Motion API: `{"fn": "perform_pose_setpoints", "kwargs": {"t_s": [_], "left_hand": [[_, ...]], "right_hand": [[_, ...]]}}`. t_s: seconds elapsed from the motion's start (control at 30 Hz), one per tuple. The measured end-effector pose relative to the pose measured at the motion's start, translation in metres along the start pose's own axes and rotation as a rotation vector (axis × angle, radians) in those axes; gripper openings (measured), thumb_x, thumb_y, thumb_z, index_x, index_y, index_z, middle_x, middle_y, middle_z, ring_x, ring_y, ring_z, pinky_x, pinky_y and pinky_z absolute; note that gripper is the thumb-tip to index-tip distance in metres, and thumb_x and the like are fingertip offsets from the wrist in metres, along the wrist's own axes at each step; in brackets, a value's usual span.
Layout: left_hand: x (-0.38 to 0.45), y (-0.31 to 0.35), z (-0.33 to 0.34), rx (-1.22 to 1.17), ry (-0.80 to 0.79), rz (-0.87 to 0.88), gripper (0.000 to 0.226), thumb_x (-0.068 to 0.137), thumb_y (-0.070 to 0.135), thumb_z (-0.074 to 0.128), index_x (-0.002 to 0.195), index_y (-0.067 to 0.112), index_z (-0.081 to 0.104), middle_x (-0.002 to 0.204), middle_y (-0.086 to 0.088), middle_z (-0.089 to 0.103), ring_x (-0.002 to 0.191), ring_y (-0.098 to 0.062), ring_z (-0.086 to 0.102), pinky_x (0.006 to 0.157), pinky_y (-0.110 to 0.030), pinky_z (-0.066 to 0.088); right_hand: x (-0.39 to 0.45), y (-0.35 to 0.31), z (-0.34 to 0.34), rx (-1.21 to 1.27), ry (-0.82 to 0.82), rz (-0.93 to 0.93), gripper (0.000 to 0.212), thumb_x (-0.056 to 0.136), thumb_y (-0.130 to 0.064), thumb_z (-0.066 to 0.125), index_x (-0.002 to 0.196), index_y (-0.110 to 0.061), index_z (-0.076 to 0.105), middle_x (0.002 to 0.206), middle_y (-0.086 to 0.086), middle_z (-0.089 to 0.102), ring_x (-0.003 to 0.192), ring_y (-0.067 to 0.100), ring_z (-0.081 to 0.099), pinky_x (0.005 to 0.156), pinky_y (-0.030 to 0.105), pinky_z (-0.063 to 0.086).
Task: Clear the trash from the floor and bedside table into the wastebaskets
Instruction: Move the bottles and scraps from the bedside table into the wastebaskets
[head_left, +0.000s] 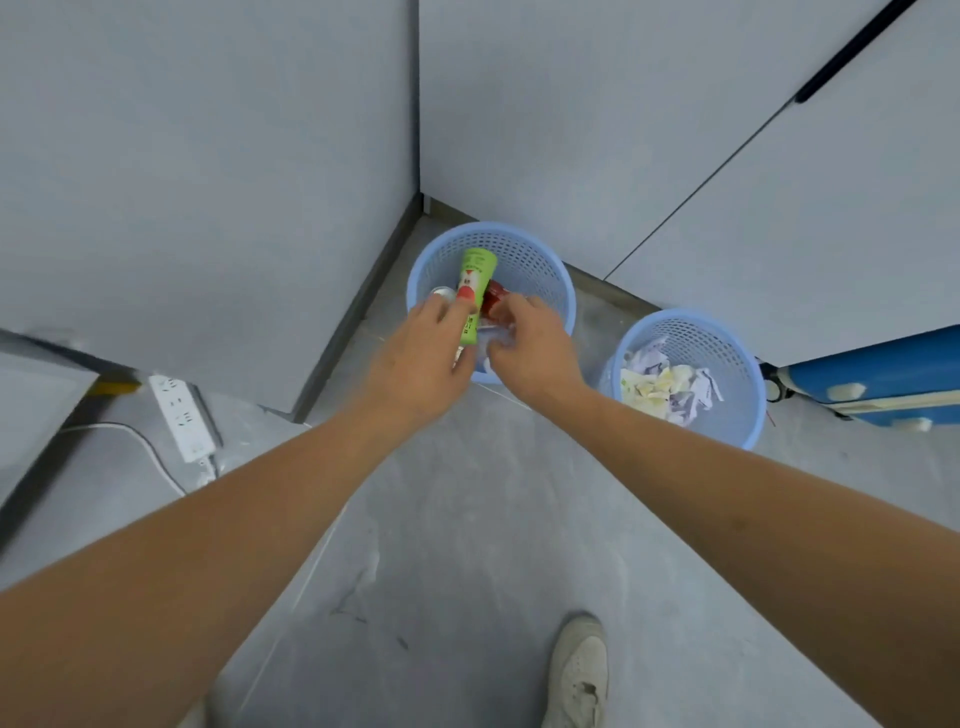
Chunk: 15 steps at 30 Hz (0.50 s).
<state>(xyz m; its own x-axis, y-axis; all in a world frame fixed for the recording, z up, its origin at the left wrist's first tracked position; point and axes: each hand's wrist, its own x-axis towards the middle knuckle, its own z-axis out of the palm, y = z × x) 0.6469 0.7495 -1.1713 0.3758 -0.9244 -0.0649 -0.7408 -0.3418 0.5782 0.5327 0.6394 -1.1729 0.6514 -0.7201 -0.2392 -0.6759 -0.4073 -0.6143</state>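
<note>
- Left hand (415, 358) over the near rim of the left basket (550, 270), fingers curled round a green can (475, 283); the can tilts up across the basket mouth.
- Right hand (535, 348) beside it over the same basket, fingers curled; touches a red can (493, 296) and clear plastic (493, 340), grip unclear.
- Right basket (737, 353) near, apart, holds crumpled paper (665, 387).
- Power strip (182, 415) on floor left; blue case (878, 379) right; shoe (579, 675) below.
</note>
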Motion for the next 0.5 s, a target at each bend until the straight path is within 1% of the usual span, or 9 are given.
{"fn": "perform_pose_setpoints", "kwargs": {"t_s": [0.07,0.13,0.2,0.33,0.43,0.5], "left_hand": [[-0.019,0.006,-0.037,-0.023,0.054,-0.034,0.034,0.094,0.023,0.059,0.127,0.016,0.054,0.116,-0.007,0.058,0.105,-0.029,0.057,0.078,-0.047,0.053],[-0.041,0.007,-0.076,0.000,0.084,-0.091,0.030,0.094,0.027,0.056,0.123,0.019,0.054,0.111,-0.004,0.060,0.101,-0.026,0.057,0.076,-0.046,0.053],[-0.068,0.009,-0.114,0.022,0.098,-0.152,0.028,0.096,0.030,0.053,0.122,0.021,0.053,0.109,-0.002,0.060,0.099,-0.024,0.058,0.074,-0.044,0.053],[-0.136,0.016,-0.184,0.030,0.165,-0.238,0.021,0.099,0.032,0.051,0.119,0.026,0.055,0.103,0.007,0.062,0.095,-0.020,0.059,0.071,-0.041,0.054],[-0.188,0.026,-0.237,0.039,0.238,-0.308,0.019,0.099,0.033,0.051,0.117,0.030,0.056,0.099,0.014,0.061,0.093,-0.013,0.060,0.068,-0.036,0.052],[-0.218,0.027,-0.269,0.025,0.304,-0.361,0.020,0.098,0.037,0.050,0.115,0.031,0.057,0.099,0.016,0.060,0.091,-0.011,0.060,0.069,-0.034,0.052]], "right_hand": [[-0.013,-0.039,-0.002,0.045,0.008,-0.053,0.028,0.081,-0.016,0.064,0.109,-0.016,0.063,0.107,0.002,0.062,0.096,0.019,0.061,0.085,0.040,0.052],[-0.028,-0.079,-0.007,0.064,0.004,-0.069,0.026,0.080,-0.017,0.065,0.106,-0.018,0.063,0.102,0.001,0.065,0.093,0.019,0.063,0.084,0.045,0.054],[-0.047,-0.115,-0.014,0.074,-0.016,-0.099,0.026,0.078,-0.019,0.062,0.105,-0.018,0.063,0.099,0.000,0.065,0.091,0.019,0.063,0.082,0.045,0.055],[-0.089,-0.181,-0.031,0.019,-0.045,-0.277,0.024,0.080,-0.016,0.060,0.104,-0.014,0.062,0.095,0.002,0.064,0.088,0.021,0.063,0.079,0.045,0.053],[-0.111,-0.239,-0.040,-0.031,-0.127,-0.380,0.025,0.083,-0.017,0.060,0.107,-0.019,0.061,0.098,-0.003,0.062,0.090,0.017,0.063,0.078,0.043,0.054],[-0.122,-0.279,-0.047,-0.053,-0.186,-0.433,0.025,0.085,-0.022,0.058,0.110,-0.025,0.058,0.100,-0.008,0.061,0.091,0.013,0.062,0.078,0.041,0.054]]}}
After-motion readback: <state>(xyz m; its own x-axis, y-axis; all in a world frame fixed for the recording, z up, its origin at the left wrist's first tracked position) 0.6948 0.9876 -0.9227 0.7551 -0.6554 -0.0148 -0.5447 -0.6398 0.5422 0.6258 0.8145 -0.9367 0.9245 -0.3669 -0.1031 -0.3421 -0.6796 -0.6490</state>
